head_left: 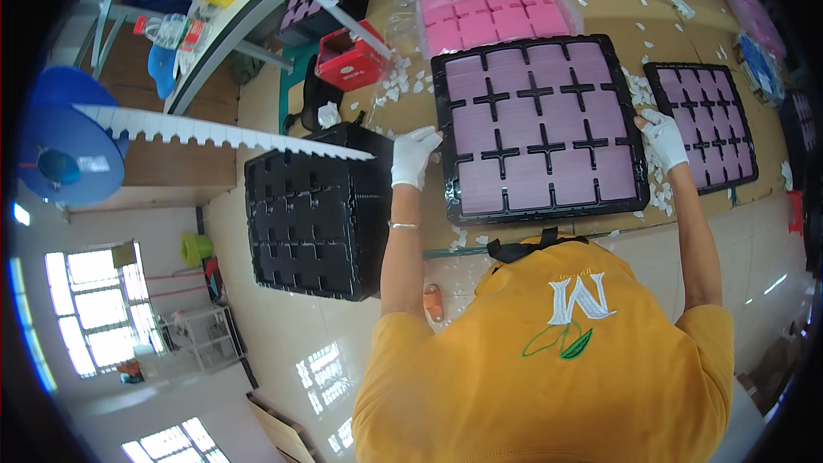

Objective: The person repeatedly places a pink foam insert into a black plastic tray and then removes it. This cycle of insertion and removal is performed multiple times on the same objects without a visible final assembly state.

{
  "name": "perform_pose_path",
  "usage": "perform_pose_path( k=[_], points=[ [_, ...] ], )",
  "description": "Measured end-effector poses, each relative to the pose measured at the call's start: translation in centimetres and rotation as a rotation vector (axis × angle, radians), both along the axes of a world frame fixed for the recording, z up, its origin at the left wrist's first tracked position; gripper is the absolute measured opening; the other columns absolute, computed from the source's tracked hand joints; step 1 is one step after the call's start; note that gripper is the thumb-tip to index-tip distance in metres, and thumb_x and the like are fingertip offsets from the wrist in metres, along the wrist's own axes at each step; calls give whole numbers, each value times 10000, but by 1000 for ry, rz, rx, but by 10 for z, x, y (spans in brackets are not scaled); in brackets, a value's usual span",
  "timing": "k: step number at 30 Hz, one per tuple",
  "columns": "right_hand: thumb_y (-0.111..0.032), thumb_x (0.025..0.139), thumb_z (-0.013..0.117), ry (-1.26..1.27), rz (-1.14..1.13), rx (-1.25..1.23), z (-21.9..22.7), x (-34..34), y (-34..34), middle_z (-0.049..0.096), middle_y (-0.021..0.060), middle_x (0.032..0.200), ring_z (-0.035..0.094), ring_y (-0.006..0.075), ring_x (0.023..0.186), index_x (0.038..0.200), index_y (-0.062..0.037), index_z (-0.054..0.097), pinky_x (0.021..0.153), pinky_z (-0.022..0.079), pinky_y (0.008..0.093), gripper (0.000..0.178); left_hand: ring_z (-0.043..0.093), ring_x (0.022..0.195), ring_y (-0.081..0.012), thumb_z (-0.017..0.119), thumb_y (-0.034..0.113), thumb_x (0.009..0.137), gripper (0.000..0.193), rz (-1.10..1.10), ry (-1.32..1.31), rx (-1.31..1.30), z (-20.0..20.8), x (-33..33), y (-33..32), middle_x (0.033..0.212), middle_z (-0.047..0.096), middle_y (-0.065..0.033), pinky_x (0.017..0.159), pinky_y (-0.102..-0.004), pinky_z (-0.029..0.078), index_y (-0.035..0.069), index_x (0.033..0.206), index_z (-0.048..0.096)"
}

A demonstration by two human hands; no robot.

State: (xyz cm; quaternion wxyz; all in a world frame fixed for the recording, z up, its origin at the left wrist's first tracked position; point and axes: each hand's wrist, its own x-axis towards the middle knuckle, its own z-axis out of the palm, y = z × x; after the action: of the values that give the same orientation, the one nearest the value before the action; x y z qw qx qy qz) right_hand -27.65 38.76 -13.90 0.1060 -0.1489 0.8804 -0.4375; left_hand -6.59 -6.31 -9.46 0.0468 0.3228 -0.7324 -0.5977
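A large black grid tray [557, 211] filled with pale purple square sheets lies on the brown table in front of me. My left hand [415, 155], in a white glove, grips the tray's left edge with its fingers curled over the rim. My right hand [664, 139], also gloved in white, holds the tray's right edge. Both arms reach forward from my yellow shirt. The tray lies flat between the two hands.
A stack of empty black trays [313, 210] stands to the left, a second purple-filled tray [703, 124] to the right. Pink foam pads in plastic [493, 0] lie behind. White scraps [403, 81], a red box [351, 60] and a white toothed strip [214, 130] are nearby.
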Motion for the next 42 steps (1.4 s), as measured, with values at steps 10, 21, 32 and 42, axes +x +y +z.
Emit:
perform_pose_path(
  k=[10,21,32,42],
  points=[
    [-251,857,613,347,-16,-113,68,-7,39,667,185,844,616,352,792,948,-7,683,747,491,386,270,515,548,-93,713,65,812,237,-7,165,-44,71,-38,38,752,628,-43,506,-221,403,-61,1010,678],
    [-406,901,554,215,-331,518,60,-110,362,639,230,944,597,373,920,911,25,644,824,453,415,440,609,685,-166,714,114,792,181,-589,-100,274,54,-235,331,797,612,-59,616,-279,518,2,915,643],
    [-343,897,561,101,-365,715,-61,-202,383,661,228,1006,619,401,967,983,-57,699,880,478,424,329,581,607,-200,704,-23,761,163,-250,-392,504,-114,-255,415,761,569,-77,497,-335,559,31,850,580],
    [-293,898,547,90,-298,770,-47,-239,364,664,223,945,627,415,896,920,-42,688,834,492,454,289,637,686,-231,671,-14,802,209,-236,-442,584,-104,-268,417,840,611,-90,591,-356,567,26,954,535]
  ],
)
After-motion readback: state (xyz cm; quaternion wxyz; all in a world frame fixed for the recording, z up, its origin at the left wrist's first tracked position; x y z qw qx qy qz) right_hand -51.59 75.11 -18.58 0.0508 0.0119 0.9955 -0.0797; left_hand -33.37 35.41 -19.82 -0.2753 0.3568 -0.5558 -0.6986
